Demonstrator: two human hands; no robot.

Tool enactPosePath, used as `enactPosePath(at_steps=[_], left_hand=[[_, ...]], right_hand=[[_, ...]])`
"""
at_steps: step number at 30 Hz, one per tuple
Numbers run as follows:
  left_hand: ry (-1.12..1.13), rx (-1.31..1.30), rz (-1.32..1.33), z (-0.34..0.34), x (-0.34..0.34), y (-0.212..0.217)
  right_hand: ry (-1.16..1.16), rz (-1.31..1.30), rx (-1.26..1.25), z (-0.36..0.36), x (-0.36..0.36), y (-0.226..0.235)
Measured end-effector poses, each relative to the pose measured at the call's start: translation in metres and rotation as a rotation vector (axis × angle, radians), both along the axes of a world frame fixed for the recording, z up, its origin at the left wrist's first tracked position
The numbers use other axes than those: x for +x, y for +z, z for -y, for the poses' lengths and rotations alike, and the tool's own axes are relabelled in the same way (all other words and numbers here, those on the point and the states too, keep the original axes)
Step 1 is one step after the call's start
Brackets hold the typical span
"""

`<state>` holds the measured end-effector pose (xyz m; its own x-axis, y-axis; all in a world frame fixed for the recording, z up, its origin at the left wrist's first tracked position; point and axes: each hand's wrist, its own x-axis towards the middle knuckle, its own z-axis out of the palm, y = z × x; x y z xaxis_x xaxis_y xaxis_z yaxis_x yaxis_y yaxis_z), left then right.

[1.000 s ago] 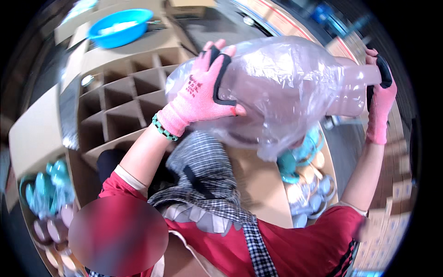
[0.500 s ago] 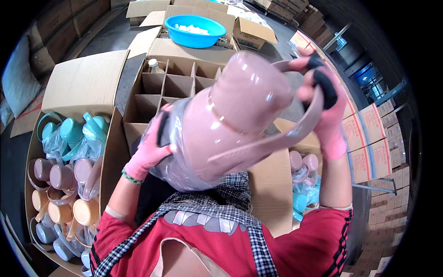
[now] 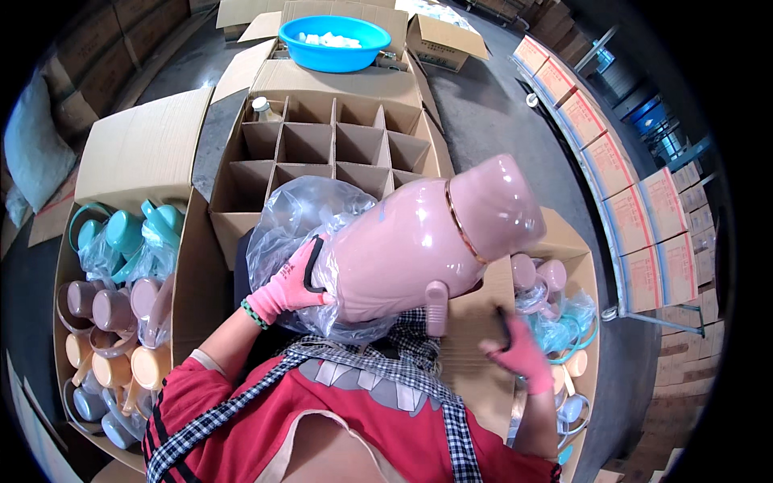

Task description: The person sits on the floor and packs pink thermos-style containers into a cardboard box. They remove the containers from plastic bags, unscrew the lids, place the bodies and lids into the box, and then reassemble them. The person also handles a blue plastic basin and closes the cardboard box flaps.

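A glossy pink thermos flask (image 3: pixel 403 241) with a gold ring below its lid lies tilted across my lap, lid toward the upper right. Its lower end sits in a clear plastic bag (image 3: pixel 302 209). My left hand (image 3: pixel 291 283), in a pink and black glove, is closed around the bagged lower end. The flask's handle (image 3: pixel 436 306) points down at its near side. My right hand (image 3: pixel 522 352), gloved alike and a little blurred, is off the flask to its lower right, thumb apart from the fingers, holding nothing.
Ahead stands a divided carton (image 3: pixel 334 145) with one bottle (image 3: pixel 264 109) in a corner cell. A blue basin (image 3: pixel 334 48) of white pieces is behind it. Left and right cartons (image 3: pixel 197 274) (image 3: pixel 592 274) hold colourful flasks. Boxes (image 3: pixel 608 165) line a cart on the right.
My right hand has let go of the flask's handle and moved down. The flask has tipped toward the right, and its handle has swung to the near side. My left hand keeps its grip.
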<state>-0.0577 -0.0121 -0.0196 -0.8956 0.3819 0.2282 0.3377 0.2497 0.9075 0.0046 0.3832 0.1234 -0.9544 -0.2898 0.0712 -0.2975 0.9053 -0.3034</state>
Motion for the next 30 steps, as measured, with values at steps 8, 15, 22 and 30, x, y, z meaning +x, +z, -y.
enactPosePath(at_steps=[8,15,22,30], left_hand=[[-0.077,-0.094,-0.107,0.001,0.009,0.000],[0.003,-0.301,-0.181,0.009,0.029,-0.001],[0.052,-0.345,-0.260,0.007,0.035,-0.002],[-0.067,-0.452,-0.295,0.013,0.025,0.000]], right_hand=[[0.133,-0.217,-0.501,0.057,-0.127,0.086],[-0.002,-0.057,0.265,0.133,-0.148,0.136],[-0.441,0.129,-0.643,0.033,-0.193,0.084],[-0.504,0.655,-0.936,0.041,-0.117,-0.011]])
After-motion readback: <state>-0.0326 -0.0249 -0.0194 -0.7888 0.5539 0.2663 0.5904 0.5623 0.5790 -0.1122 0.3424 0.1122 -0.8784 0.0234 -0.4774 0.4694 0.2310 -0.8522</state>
